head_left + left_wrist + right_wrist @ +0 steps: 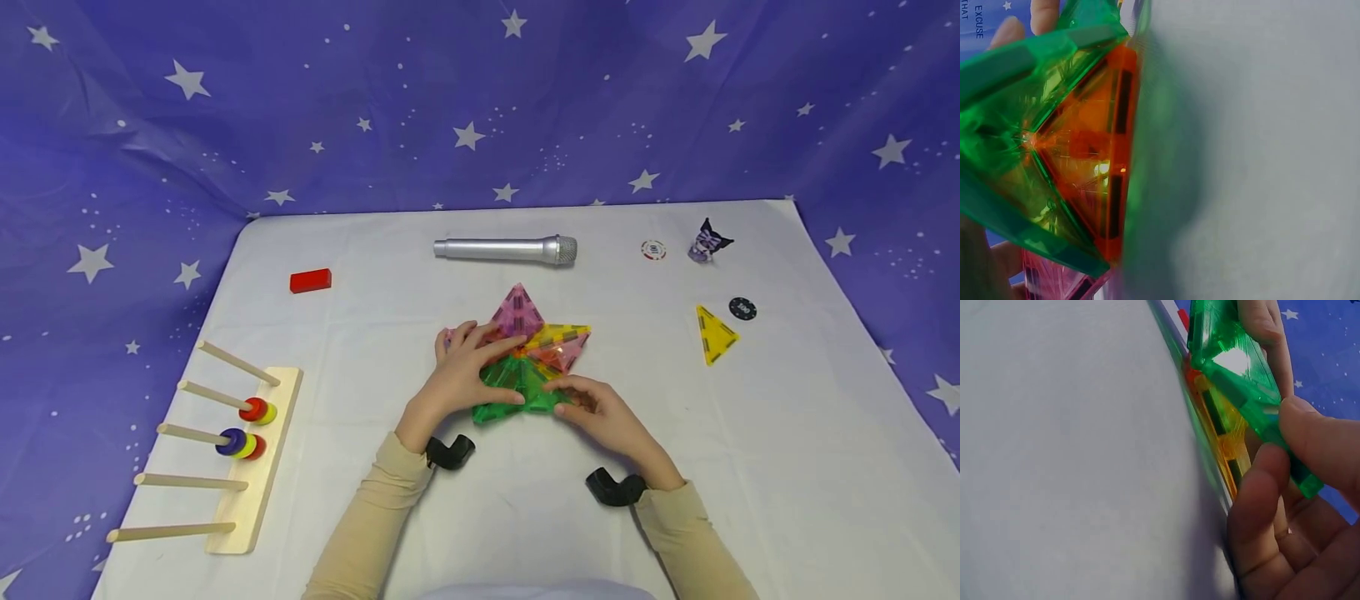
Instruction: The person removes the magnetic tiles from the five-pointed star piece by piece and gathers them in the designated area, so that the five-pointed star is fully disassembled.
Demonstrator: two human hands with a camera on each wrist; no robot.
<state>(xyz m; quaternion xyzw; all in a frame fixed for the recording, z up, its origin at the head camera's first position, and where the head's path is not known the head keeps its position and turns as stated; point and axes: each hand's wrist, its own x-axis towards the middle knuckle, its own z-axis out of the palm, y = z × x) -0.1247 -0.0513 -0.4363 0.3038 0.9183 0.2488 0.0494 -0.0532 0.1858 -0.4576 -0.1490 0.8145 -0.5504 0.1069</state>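
A cluster of translucent magnetic tiles (534, 358) is found at the middle of the white table (787, 433), just in front of the silver microphone (506, 248). The cluster is made up of a pink tile (519, 312) nearest the microphone, a yellow tile (564, 333) and an orange tile (558, 357) on the right side, and green tiles (517, 390) on the near side.

The left hand (463, 373) is laid across the left part of the cluster, its fingers stretched over the pink and green tiles. The right hand (603, 417) is placed at the cluster's near right corner; in the right wrist view a green tile (1241, 375) is seen pinched between thumb (1322, 444) and curled fingers (1257, 512), tilted up off the table.

Left of the microphone a red block (311, 280) is noted. To its right lie a white chip (654, 249) and a small dark figurine (707, 242). A loose yellow triangle (715, 335) and a black chip (742, 309) lie well right of the cluster. A wooden peg rack (255, 467) with coloured rings (242, 443) is recorded far left of the cluster.
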